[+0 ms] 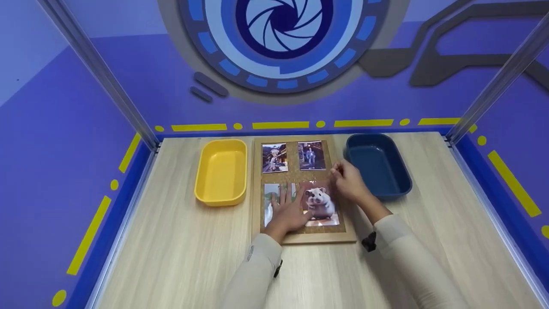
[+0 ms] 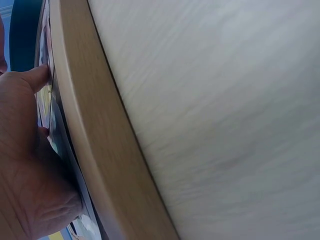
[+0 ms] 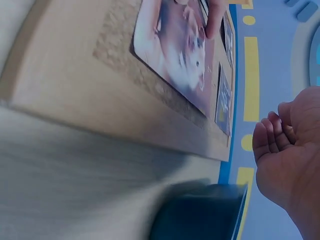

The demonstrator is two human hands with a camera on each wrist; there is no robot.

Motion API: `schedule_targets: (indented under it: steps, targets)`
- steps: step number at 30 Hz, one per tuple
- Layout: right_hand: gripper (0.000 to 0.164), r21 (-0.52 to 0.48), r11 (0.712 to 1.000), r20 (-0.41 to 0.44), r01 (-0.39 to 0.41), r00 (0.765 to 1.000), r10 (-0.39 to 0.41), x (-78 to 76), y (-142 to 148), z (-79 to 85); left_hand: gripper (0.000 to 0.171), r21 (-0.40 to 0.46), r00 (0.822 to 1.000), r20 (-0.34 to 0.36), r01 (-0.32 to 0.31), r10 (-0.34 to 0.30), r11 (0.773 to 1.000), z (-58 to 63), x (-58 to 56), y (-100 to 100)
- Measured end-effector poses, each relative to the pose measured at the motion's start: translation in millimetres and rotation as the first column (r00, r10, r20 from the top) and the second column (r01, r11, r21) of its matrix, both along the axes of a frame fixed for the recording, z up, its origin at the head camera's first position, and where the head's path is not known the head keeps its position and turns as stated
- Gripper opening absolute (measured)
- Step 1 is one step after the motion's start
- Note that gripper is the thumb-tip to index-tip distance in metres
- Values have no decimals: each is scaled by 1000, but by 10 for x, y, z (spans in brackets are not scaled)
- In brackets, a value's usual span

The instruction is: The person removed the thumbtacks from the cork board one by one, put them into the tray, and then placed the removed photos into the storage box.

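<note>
A cork board (image 1: 292,178) with a wooden frame lies on the table and bears several photos. My left hand (image 1: 288,215) rests on it with spread fingers, over a partly covered photo (image 1: 268,210) at the lower left and the edge of a hamster photo (image 1: 321,208). In the left wrist view the palm (image 2: 30,150) lies close along the frame (image 2: 95,125). Above the board's right edge, beside the dark blue tray (image 1: 407,182), is my right hand (image 1: 349,182), fingers curled and thumb near the index finger. Nothing shows between its fingertips, which are partly hidden.
Two smaller photos, one of a figure in a street (image 1: 275,157) and one of a standing person (image 1: 312,155), lie on the board's upper half. A yellow tray (image 1: 219,171) stands to the left. Blue panels (image 1: 291,111) wall the table's back and sides.
</note>
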State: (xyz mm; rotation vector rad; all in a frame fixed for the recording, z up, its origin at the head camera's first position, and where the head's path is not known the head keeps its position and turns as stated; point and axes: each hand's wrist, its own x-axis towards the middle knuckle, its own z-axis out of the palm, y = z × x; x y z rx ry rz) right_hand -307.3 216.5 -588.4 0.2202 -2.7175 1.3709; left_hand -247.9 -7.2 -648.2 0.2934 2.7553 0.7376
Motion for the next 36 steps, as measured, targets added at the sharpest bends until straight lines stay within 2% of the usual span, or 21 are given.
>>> schedule_targets:
  steps: [14, 20, 26, 36]
  targets:
    - [9, 30, 994, -51, 108, 993, -106, -3, 345, 129, 93, -24, 1000, 1, 4, -4, 1000, 37, 12, -4]
    - [10, 50, 986, -53, 157, 987, -154, -31, 559, 104, 92, -30, 1000, 0, 5, -5, 1000, 127, 46, 2]
    - [16, 92, 982, 27, 164, 986, -167, -17, 805, 86, 95, -15, 1000, 14, 2, -2, 1000, 40, 14, 9]
    - [17, 208, 970, 129, 124, 980, -153, -25, 1147, 85, 95, -6, 1000, 22, 9, -8, 1000, 42, 18, -9]
